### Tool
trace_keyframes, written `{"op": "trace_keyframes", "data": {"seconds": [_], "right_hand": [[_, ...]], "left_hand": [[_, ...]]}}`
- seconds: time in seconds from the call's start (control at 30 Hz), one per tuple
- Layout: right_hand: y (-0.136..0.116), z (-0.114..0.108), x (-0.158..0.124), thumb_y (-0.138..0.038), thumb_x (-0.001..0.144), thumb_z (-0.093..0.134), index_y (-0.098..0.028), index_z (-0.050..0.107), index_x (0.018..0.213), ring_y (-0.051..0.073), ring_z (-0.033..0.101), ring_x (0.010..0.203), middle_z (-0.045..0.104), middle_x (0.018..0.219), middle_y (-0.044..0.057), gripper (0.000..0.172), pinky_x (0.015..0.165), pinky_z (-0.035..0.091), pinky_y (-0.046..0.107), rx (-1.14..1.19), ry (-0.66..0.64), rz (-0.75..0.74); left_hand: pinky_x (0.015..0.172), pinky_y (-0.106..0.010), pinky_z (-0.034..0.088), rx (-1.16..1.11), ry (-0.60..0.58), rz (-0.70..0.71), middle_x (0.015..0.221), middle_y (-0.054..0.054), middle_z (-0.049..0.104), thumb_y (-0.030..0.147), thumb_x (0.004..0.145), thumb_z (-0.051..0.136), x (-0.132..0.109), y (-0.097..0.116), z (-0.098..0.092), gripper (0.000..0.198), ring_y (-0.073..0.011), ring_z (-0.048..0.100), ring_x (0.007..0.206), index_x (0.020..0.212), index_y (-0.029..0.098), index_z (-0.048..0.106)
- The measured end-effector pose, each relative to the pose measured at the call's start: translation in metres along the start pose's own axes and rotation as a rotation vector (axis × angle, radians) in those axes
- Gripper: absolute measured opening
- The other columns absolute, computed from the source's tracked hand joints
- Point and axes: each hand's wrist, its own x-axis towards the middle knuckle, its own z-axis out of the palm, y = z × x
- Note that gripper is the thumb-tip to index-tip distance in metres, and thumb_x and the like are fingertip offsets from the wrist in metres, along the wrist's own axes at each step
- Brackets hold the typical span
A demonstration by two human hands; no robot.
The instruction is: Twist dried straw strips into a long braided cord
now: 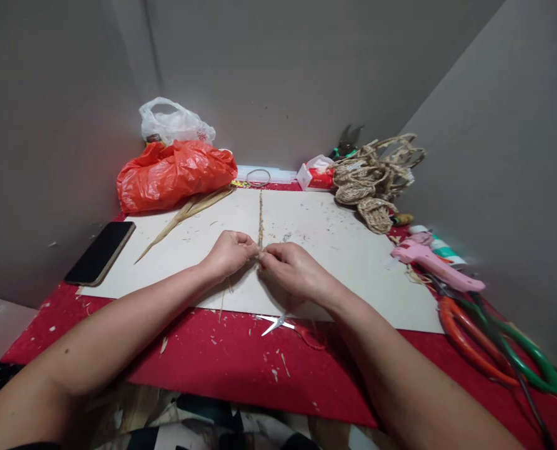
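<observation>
My left hand [231, 253] and my right hand [290, 269] meet near the middle of the white board [353, 269]. Both have their fingers pinched on the near end of a thin braided straw cord [260, 215], which runs straight away from me to the board's far edge. A few loose fibres hang below the left fingers. Just in front of my right wrist lie small scissors [278, 323] with spread blades and red handles, partly under the forearm. A long dry husk strip [179, 222] rests on the board to the left.
At the back left sit an orange plastic bag [175, 178] and a white bag [175, 122]. A black phone [100, 253] lies left. Coiled braided rope [372, 178], a tissue pack [316, 175], a pink glue gun [435, 262] and large scissors [475, 340] line the right side. Grey walls enclose the table.
</observation>
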Motion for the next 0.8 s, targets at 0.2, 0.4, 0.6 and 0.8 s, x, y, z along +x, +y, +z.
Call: {"op": "trace_keyframes", "data": {"seconds": [0.2,0.4,0.6,0.8], "right_hand": [[-0.009,0.015,-0.006,-0.019,0.081,0.041,-0.018,0.056,0.064,0.016,0.049,0.059,0.06,0.062,0.005,0.022,0.058,0.033,0.027,0.03,0.059,-0.017],[-0.016,0.017,-0.01,-0.023,0.085,0.037,-0.015,0.062,0.076,0.019,0.055,0.065,0.065,0.075,0.013,0.028,0.062,0.034,0.03,-0.246,0.017,0.087],[-0.02,0.019,-0.015,-0.024,0.085,0.039,-0.014,0.061,0.08,0.018,0.053,0.059,0.06,0.066,0.012,0.025,0.059,0.031,0.031,-0.38,-0.001,0.086],[-0.026,0.018,-0.024,-0.025,0.081,0.048,-0.018,0.048,0.053,0.01,0.036,0.045,0.046,0.049,0.001,0.029,0.05,0.025,0.027,-0.171,-0.211,-0.102]], "left_hand": [[0.041,-0.022,0.017,-0.179,-0.076,-0.103,0.042,0.005,0.043,0.012,0.066,0.057,-0.001,0.002,-0.002,0.006,-0.0027,0.028,0.036,0.061,0.014,0.057],[0.037,-0.022,0.009,-0.294,-0.104,-0.206,0.036,0.009,0.031,0.014,0.07,0.057,-0.003,0.008,-0.003,0.011,-0.0021,0.019,0.03,0.06,0.016,0.052],[0.035,-0.02,0.009,-0.441,-0.106,-0.22,0.038,0.009,0.034,0.014,0.074,0.055,-0.009,0.006,0.003,0.015,-0.002,0.02,0.03,0.062,0.016,0.046],[0.035,-0.019,0.01,-0.443,-0.076,-0.231,0.049,0.005,0.049,0.01,0.073,0.053,-0.008,0.005,0.004,0.015,-0.0008,0.024,0.03,0.061,0.015,0.047]]}}
